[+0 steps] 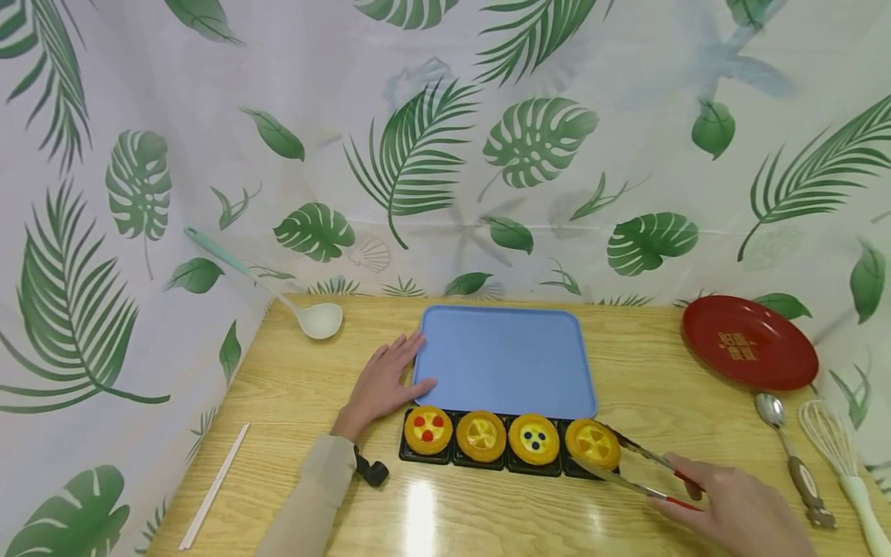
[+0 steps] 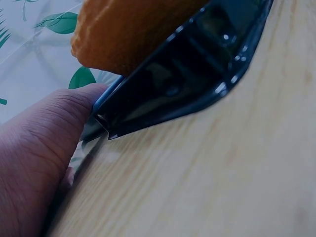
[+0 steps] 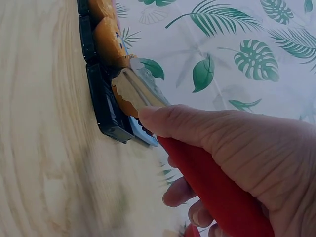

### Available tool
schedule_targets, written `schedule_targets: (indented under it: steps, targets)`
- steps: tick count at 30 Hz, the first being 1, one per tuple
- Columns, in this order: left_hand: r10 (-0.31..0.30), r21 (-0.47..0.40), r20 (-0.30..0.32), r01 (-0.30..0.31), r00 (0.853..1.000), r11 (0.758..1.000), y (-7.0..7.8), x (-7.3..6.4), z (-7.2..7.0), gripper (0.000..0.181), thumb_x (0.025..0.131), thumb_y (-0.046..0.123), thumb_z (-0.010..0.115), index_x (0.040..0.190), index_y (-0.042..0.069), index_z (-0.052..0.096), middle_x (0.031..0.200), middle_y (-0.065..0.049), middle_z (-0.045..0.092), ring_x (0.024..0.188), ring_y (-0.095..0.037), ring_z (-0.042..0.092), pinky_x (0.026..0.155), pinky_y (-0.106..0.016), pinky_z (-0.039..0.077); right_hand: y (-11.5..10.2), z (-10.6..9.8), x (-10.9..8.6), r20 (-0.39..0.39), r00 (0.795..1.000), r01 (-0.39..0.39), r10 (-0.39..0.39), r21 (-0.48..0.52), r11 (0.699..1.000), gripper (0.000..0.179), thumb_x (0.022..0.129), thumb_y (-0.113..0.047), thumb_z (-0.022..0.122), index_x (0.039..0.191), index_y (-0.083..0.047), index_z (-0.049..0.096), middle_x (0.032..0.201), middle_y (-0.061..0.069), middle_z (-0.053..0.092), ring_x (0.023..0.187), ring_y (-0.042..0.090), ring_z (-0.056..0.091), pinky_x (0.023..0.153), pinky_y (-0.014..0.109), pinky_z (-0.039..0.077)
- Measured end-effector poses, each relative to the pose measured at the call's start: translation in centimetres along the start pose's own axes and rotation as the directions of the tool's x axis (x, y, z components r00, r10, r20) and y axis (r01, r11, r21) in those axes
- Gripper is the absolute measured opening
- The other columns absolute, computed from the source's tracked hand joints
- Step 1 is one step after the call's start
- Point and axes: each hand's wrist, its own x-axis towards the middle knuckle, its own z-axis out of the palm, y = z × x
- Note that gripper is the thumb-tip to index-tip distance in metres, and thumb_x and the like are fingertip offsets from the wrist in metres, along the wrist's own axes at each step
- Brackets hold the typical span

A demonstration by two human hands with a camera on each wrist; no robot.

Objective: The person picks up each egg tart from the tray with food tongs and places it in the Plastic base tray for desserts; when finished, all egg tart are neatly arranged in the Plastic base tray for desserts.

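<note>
My right hand [image 1: 738, 503] grips metal tongs [image 1: 643, 489] by their red handles. The tongs' tips sit on either side of the rightmost tart [image 1: 592, 444], a yellow one in a golden crust, which is in its black plastic holder [image 1: 572, 469]. Farther left in the same row are a tart with dark blue dots [image 1: 534, 439], a plain yellow tart [image 1: 481, 436] and a tart with red pieces [image 1: 428, 430]. My left hand [image 1: 383, 387] lies with extended fingers at the left edge of a blue tray [image 1: 504, 360], its thumb over the tray's near left corner.
A white ladle [image 1: 320, 320] with a mint handle leans at the back left. White chopsticks [image 1: 214, 487] lie at the front left. On the right are a red oval plate [image 1: 750, 342], a metal spoon [image 1: 793, 456] and a whisk [image 1: 845, 472]. A leaf-printed curtain [image 1: 445, 155] backs the table.
</note>
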Motion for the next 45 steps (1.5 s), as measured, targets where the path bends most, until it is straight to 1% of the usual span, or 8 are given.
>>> schedule_targets:
  steps: [3, 6, 13, 24, 31, 36, 40, 45]
  targets:
    - [0.004, -0.01, -0.006, -0.004, 1.0, 1.0, 0.07, -0.01, 0.01, 0.093, 0.096, 0.074, 0.051, 0.168, 0.021, 0.024, 0.173, 0.005, 0.02, 0.16, -0.024, 0.019, 0.13, -0.048, 0.015, 0.06, 0.27, 0.14, -0.001, 1.0, 0.008, -0.008, 0.0, 1.0, 0.069, 0.082, -0.073, 0.073, 0.121, -0.015, 0.074, 0.073, -0.009, 0.046, 0.058, 0.012, 0.041, 0.05, 0.027, 0.029]
    - [0.006, -0.018, -0.011, -0.006, 1.0, 1.0, 0.14, -0.04, -0.03, 0.093, 0.096, 0.073, 0.052, 0.168, 0.02, 0.025, 0.173, 0.004, 0.021, 0.16, -0.025, 0.02, 0.129, -0.049, 0.016, 0.06, 0.39, 0.25, 0.004, 1.0, 0.006, -0.006, -0.004, 1.0, 0.067, 0.083, -0.072, 0.073, 0.12, -0.016, 0.073, 0.072, -0.008, 0.046, 0.059, 0.012, 0.042, 0.051, 0.027, 0.029]
    - [0.006, -0.014, -0.01, -0.006, 1.0, 1.0, 0.12, -0.08, -0.07, 0.092, 0.097, 0.072, 0.052, 0.168, 0.022, 0.023, 0.173, 0.004, 0.021, 0.16, -0.024, 0.02, 0.129, -0.049, 0.015, -0.11, 0.29, 0.33, -0.004, 1.0, 0.006, -0.006, -0.004, 1.0, 0.064, 0.083, -0.067, 0.076, 0.12, -0.015, 0.073, 0.071, -0.008, 0.046, 0.058, 0.013, 0.041, 0.05, 0.026, 0.028]
    - [0.013, -0.004, -0.012, -0.013, 1.0, 1.0, -0.09, -0.02, 0.1, 0.093, 0.097, 0.073, 0.051, 0.168, 0.021, 0.024, 0.173, 0.004, 0.021, 0.16, -0.023, 0.02, 0.129, -0.049, 0.016, 0.13, 0.47, 0.18, 0.007, 1.0, -0.016, 0.016, 0.0, 1.0, 0.072, 0.081, -0.072, 0.074, 0.123, -0.013, 0.073, 0.071, -0.008, 0.046, 0.057, 0.013, 0.04, 0.05, 0.026, 0.025]
    - [0.007, 0.004, -0.008, -0.007, 1.0, 1.0, -0.26, 0.04, 0.28, 0.093, 0.097, 0.075, 0.049, 0.168, 0.022, 0.023, 0.173, 0.007, 0.019, 0.16, -0.022, 0.018, 0.129, -0.048, 0.015, 0.24, 0.72, 0.21, -0.003, 1.0, -0.017, 0.017, 0.0, 1.0, 0.07, 0.08, -0.07, 0.076, 0.122, -0.014, 0.073, 0.071, -0.007, 0.045, 0.058, 0.013, 0.041, 0.05, 0.026, 0.026]
    - [0.0, 0.005, -0.003, 0.0, 1.0, 1.0, -0.19, 0.07, 0.22, 0.094, 0.096, 0.076, 0.048, 0.168, 0.023, 0.022, 0.174, 0.007, 0.018, 0.161, -0.021, 0.018, 0.13, -0.047, 0.014, 0.17, 0.7, 0.24, 0.001, 1.0, -0.024, 0.024, 0.023, 0.999, 0.077, 0.079, -0.075, 0.073, 0.125, -0.013, 0.072, 0.072, -0.008, 0.046, 0.059, 0.013, 0.041, 0.05, 0.027, 0.027]
    - [0.002, 0.005, -0.007, -0.002, 1.0, 1.0, -0.15, 0.09, 0.19, 0.093, 0.097, 0.075, 0.048, 0.168, 0.022, 0.022, 0.174, 0.006, 0.019, 0.16, -0.022, 0.019, 0.13, -0.048, 0.015, 0.11, 0.7, 0.05, -0.012, 1.0, -0.029, 0.029, 0.041, 0.999, 0.075, 0.077, -0.081, 0.07, 0.117, -0.017, 0.07, 0.072, -0.008, 0.045, 0.058, 0.014, 0.041, 0.05, 0.028, 0.027]
    - [0.006, 0.002, -0.012, -0.006, 1.0, 1.0, -0.1, 0.05, 0.17, 0.093, 0.096, 0.075, 0.049, 0.168, 0.022, 0.023, 0.173, 0.006, 0.02, 0.16, -0.023, 0.02, 0.129, -0.048, 0.016, 0.17, 0.77, -0.08, -0.019, 0.999, -0.047, 0.049, 0.084, 0.995, 0.065, 0.076, -0.082, 0.07, 0.1, -0.022, 0.064, 0.067, -0.005, 0.043, 0.055, 0.016, 0.04, 0.049, 0.031, 0.025]
